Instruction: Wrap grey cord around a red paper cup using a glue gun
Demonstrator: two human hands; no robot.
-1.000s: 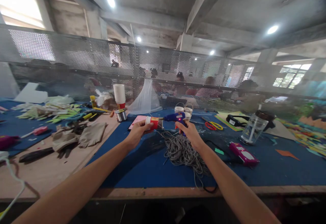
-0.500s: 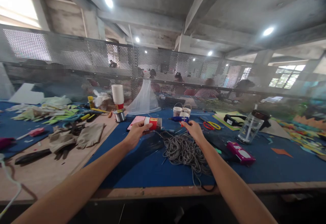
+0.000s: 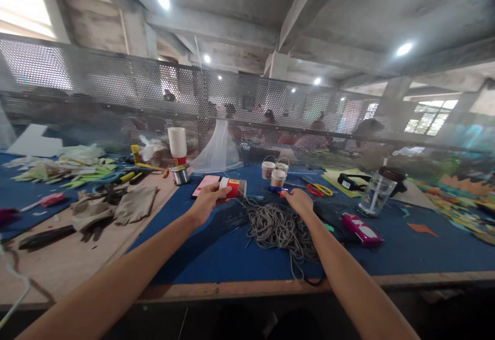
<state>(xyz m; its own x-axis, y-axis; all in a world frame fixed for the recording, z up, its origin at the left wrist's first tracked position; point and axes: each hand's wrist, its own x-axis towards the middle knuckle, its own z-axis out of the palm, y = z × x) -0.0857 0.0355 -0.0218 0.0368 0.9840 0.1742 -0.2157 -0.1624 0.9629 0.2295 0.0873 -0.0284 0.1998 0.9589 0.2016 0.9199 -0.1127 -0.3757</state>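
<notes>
My left hand (image 3: 205,202) grips a red and white paper cup (image 3: 234,188) lying on its side in the air. The cup's right end has a grey-brown band, and a strand of cord seems to run from it to a tangled heap of grey cord (image 3: 273,226) below. In my right hand (image 3: 298,201) is a blue hot glue gun (image 3: 276,189) with an orange-red trigger, its nozzle pointing left toward the cup, apart from it. Just beyond the gun stand several small cord-covered cups with handles (image 3: 278,177). A phone with a pink screen (image 3: 204,185) lies behind my left hand.
Scissors (image 3: 320,189), a purple box (image 3: 362,230) and a clear bottle (image 3: 376,193) sit to the right. On the left are stacked paper cups (image 3: 177,143), a wire spool (image 3: 181,175) and gloves (image 3: 135,205). A perforated metal screen (image 3: 147,92) borders the back.
My right hand has lowered the glue gun slightly toward me, uncovering the front small cup. My left hand holds the paper cup in nearly the same place. The view has shifted slightly.
</notes>
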